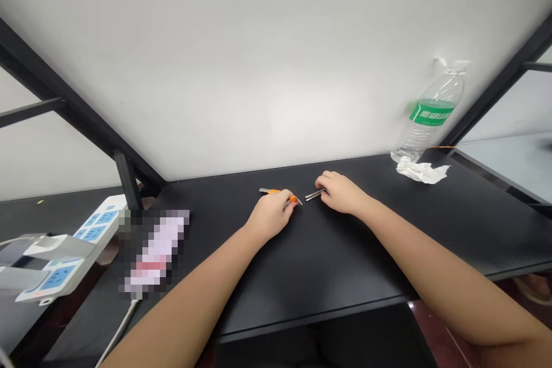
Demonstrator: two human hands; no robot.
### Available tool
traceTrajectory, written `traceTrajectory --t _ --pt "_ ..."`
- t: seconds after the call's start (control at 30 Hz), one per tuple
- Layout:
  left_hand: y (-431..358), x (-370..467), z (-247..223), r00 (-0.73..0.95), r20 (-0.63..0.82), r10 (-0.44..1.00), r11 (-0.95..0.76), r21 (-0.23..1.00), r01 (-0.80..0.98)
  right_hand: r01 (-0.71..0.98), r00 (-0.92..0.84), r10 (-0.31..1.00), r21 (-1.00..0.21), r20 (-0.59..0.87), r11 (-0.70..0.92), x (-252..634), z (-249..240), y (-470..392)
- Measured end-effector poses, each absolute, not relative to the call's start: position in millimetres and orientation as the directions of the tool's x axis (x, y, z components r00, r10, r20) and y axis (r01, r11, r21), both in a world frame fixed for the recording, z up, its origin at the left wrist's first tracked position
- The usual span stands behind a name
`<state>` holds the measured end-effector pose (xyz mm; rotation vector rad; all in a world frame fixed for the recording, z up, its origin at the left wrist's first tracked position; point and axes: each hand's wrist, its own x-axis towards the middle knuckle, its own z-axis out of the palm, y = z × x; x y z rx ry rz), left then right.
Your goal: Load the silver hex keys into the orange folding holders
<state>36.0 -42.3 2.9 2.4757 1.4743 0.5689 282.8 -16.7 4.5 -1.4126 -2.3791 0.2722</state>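
My left hand is closed around a slim orange-and-silver tool just above the black tabletop. A flat silver end sticks out beyond the knuckles on the left, and a small silver tip points right past the fingertips. The tool's exact kind is hidden by my fingers. My right hand pinches metal tweezers, with their two thin prongs pointing left and slightly apart. A short gap separates the prongs from the silver tip at my left hand.
The black table meets a white wall. At the back right stand a plastic bottle with a green label and a crumpled tissue. On the left lie a pixelated phone-like object with a white cable and a power strip.
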Motion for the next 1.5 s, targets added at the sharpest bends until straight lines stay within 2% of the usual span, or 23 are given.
traceTrajectory --t 0.07,0.17,0.23,0.33,0.4,0.5,0.6,0.7,0.83,0.9,1.1,1.33,1.4,1.5 --pt "-43.5 36.4 3.6 0.426 0.251 0.869 -0.494 0.408 0.767 0.717 -0.404 0.893 -0.537 0.199 0.444 275.8 7.2 -23.0" --pt "-45.4 37.2 4.2 0.414 0.296 0.861 -0.508 0.447 0.736 0.462 -0.462 0.884 -0.830 0.075 0.312 263.9 7.2 -32.0" --pt "-46.3 37.8 4.2 0.405 0.316 0.858 -0.512 0.462 0.724 0.326 -0.499 0.866 -0.919 0.032 0.222 257.0 4.8 -35.0" --pt "-47.5 39.1 4.8 0.416 0.321 0.851 -0.524 0.465 0.714 0.227 -0.476 0.879 -0.969 -0.025 0.095 249.8 1.6 -34.8" --pt "-48.1 40.0 5.8 0.432 0.319 0.843 -0.536 0.453 0.712 0.254 -0.430 0.900 -0.966 -0.075 0.041 247.8 1.8 -33.2" --pt "-48.8 40.5 7.3 0.456 0.323 0.829 -0.557 0.424 0.714 0.450 -0.323 0.943 -0.889 -0.077 0.081 249.9 7.5 -31.3" --pt "-48.4 38.5 8.0 0.447 0.341 0.827 -0.558 0.401 0.727 0.655 -0.282 0.959 -0.735 -0.022 0.176 258.1 17.7 -31.1" --pt "-47.1 35.3 8.2 0.421 0.360 0.833 -0.545 0.399 0.737 0.790 -0.306 0.952 -0.558 0.002 0.255 268.4 26.5 -32.3" --pt "-46.0 33.6 8.2 0.400 0.356 0.844 -0.527 0.419 0.740 0.926 -0.298 0.950 -0.267 -0.089 0.265 280.3 30.1 -34.4" --pt "-46.3 34.4 8.2 0.395 0.345 0.851 -0.518 0.434 0.737 0.947 -0.282 0.953 -0.195 -0.112 0.257 284.7 29.0 -34.6" --pt "-48.3 37.2 8.4 0.417 0.316 0.852 -0.521 0.435 0.735 0.896 -0.382 0.924 -0.243 0.009 0.372 283.8 13.3 -27.1" --pt "-48.1 36.7 6.7 0.413 0.329 0.849 -0.525 0.452 0.721 0.878 -0.378 0.919 -0.273 0.110 0.394 277.1 4.2 -19.7" --pt "-48.2 36.6 6.2 0.408 0.334 0.850 -0.525 0.466 0.713 0.828 -0.395 0.900 -0.353 0.183 0.435 275.6 8.1 -22.7" --pt "-48.6 36.5 4.9 0.401 0.350 0.846 -0.530 0.482 0.698 0.612 -0.454 0.873 -0.650 0.177 0.451 268.5 12.1 -29.8"
